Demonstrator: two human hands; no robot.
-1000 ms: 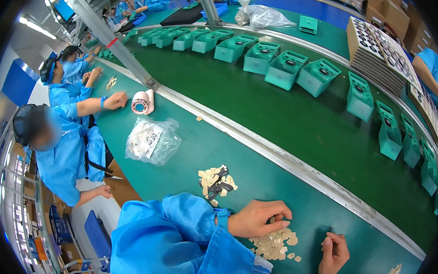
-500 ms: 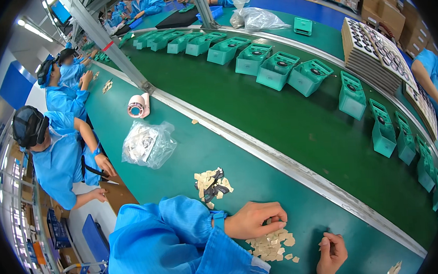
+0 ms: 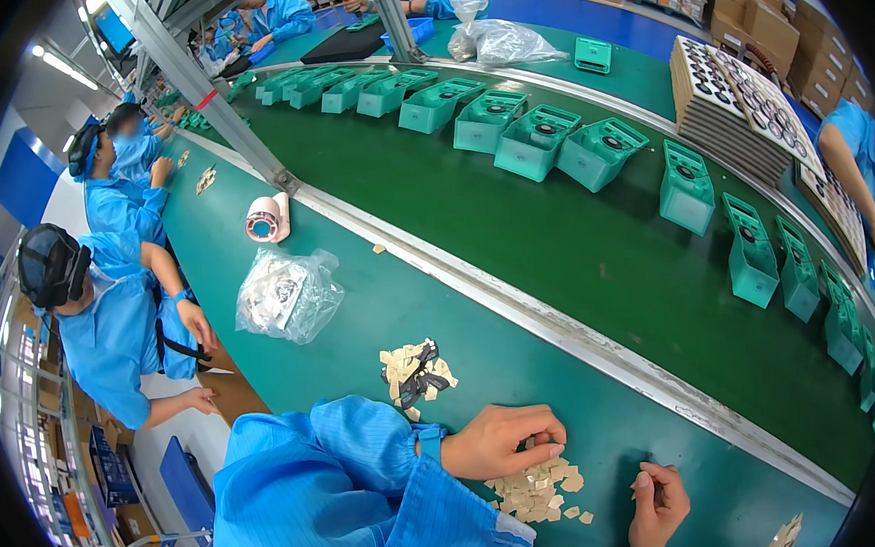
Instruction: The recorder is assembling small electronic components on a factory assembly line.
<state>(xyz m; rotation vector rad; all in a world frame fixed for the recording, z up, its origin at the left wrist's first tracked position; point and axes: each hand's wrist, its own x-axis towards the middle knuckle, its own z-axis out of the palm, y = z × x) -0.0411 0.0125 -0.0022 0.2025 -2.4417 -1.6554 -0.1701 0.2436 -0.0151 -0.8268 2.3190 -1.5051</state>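
Note:
My left hand (image 3: 503, 440), in a blue sleeve, lies on a heap of small beige square pieces (image 3: 543, 493) on the green table (image 3: 364, 378). Its fingers curl down onto the heap; whether they grip a piece is hidden. My right hand (image 3: 658, 501) is a little to the right, fingers curled in with their tips on the table surface. I see nothing in it. A second heap of beige and dark pieces (image 3: 415, 370) lies just beyond my left forearm.
A clear bag of parts (image 3: 287, 295) and a pink tape roll (image 3: 266, 220) lie further left. Teal housings (image 3: 530, 139) ride the conveyor belt behind a metal rail (image 3: 561, 326). Stacked trays (image 3: 748, 104) stand far right. Workers in blue sit along the left.
Both hands stay where they were, the left on the beige heap, the right beside it. The view has shifted slightly.

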